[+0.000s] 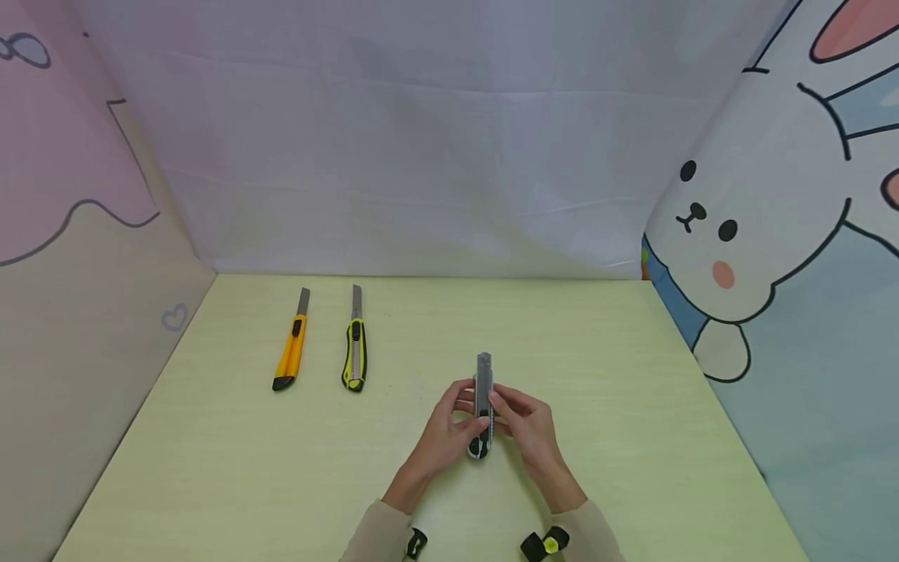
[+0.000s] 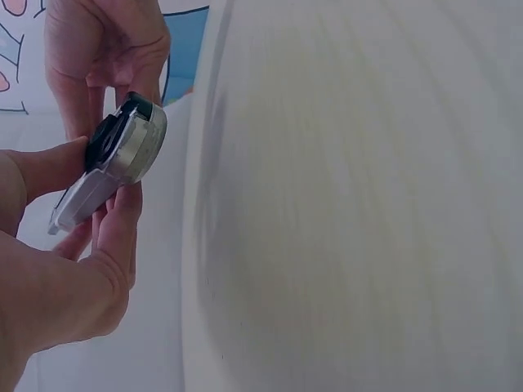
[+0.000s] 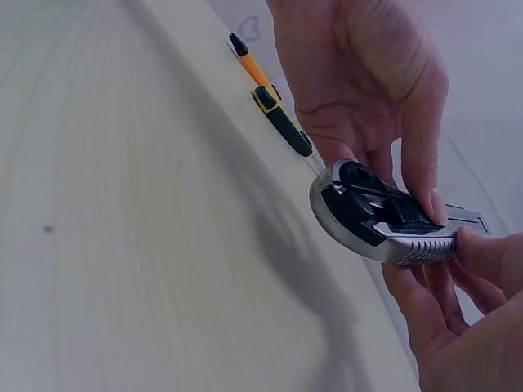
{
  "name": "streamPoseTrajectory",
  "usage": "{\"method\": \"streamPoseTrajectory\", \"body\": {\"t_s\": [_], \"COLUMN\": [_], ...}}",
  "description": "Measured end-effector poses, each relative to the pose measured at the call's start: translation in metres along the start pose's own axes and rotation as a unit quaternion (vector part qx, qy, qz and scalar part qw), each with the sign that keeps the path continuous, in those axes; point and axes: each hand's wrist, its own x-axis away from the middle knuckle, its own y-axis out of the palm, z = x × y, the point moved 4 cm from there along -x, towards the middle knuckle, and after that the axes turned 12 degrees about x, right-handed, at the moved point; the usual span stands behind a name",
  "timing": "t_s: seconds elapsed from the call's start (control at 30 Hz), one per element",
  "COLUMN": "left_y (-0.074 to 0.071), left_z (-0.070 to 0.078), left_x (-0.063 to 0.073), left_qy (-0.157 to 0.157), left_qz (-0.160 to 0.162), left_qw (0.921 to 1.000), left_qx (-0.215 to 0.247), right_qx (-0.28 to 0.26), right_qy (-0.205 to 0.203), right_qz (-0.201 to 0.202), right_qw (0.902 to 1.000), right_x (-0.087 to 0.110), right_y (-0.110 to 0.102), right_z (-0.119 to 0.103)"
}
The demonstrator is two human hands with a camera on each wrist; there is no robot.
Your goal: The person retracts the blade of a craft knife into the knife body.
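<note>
Holding the silver utility knife [image 1: 483, 382] in both hands, I have it up off the pale table [image 1: 632, 375], in front of me and lengthwise, its rounded black-capped end towards me and its narrow end pointing away. My left hand [image 1: 445, 441] grips it from the left, thumb laid over the top at the black slider, fingers curled beneath and along the side. My right hand [image 1: 530, 429] pinches it from the other side — thumb on the near edge of the metal body, fingers underneath. Both grips are narrow, closed about the knife's width. Whether any blade sticks out of its far end, I cannot tell.

Off to my left, farther back on the table, lie two more cutters, apart and roughly side by side: an orange knife [image 1: 291, 349] with a black end, leaning slightly, and a green-and-black knife [image 1: 355, 351] just to its right. Both show their blades — pointing towards the white cloth [image 1: 421, 156] behind the table. A rabbit print [image 1: 744, 179] covers the right-hand wall.
</note>
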Motion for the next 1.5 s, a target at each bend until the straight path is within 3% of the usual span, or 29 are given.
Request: {"method": "streamPoseTrajectory", "body": {"t_s": [0.8,0.97,1.37,1.5], "left_y": [0.004,0.001,0.001,0.002], "left_z": [-0.001,-0.003,0.001,0.0], "left_x": [0.003,0.004,0.0,0.0], "left_qy": [-0.017,-0.033,-0.069,-0.066], "left_qz": [-0.014,-0.019,0.007,0.005], "left_qw": [0.9998,0.9991,0.9968,0.9963], "left_qx": [-0.004,-0.018,-0.041,-0.055], "right_qx": [0.008,0.023,0.032,0.051], "right_qy": [-0.006,-0.008,0.007,0.005], "right_qz": [-0.006,-0.01,-0.012,-0.011], "right_qw": [0.9999,0.9997,0.9994,0.9986], "right_x": [-0.001,0.001,-0.001,-0.002], "right_y": [-0.001,-0.002,-0.004,-0.007], "right_z": [-0.003,0.002,0.007,0.007]}}
